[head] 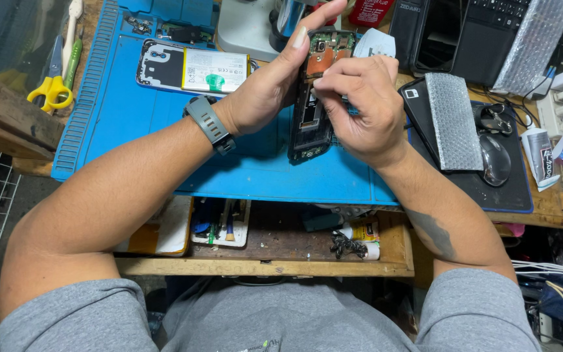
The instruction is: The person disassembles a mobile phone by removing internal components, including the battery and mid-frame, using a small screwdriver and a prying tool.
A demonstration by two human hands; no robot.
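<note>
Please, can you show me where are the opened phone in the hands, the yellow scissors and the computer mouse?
opened phone [309, 124]: head view, on its dark lower frame.
yellow scissors [50, 88]: head view, on the yellow handles.
computer mouse [495, 160]: head view, on its grey top.

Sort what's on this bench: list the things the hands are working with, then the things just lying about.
In hand:
- opened phone, back off, circuit board showing
- left hand holding it upright
- right hand with fingertips on its board
- blue work mat beneath

Lying about:
- second opened phone with battery
- yellow-handled scissors
- computer mouse
- bubble-wrap pouch
- small tube
</note>
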